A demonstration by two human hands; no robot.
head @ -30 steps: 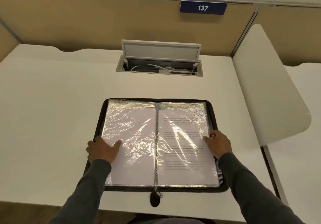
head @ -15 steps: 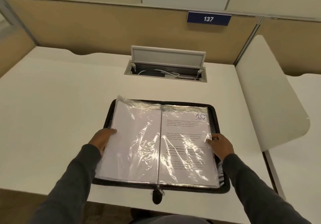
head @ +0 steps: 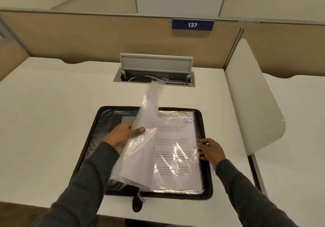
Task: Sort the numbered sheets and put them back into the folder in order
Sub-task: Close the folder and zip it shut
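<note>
On the white bench (head: 52,114) the black zip folder (head: 209,182) lies open flat, just in front of the person. The left hand (head: 123,137) grips a bundle of plastic sleeves (head: 140,158) with sheets inside, thumb on top, and holds it up off the folder's left half, tilted over toward the spine, so the dark inner cover shows beneath. On the right half a sleeved sheet (head: 175,149) lies flat with a handwritten "10" (head: 187,120) in its top corner. The right hand (head: 210,149) sits at that page's outer edge, touching sleeve and folder rim; whether it pinches the edge or only steadies it I cannot tell. No loose sheets lie on the bench: everything visible is in the folder. Only one number can be read, so the order is unproven. This looks like leafing through, either before pulling sheets out or as a last check, and the pictures do not settle which.
</note>
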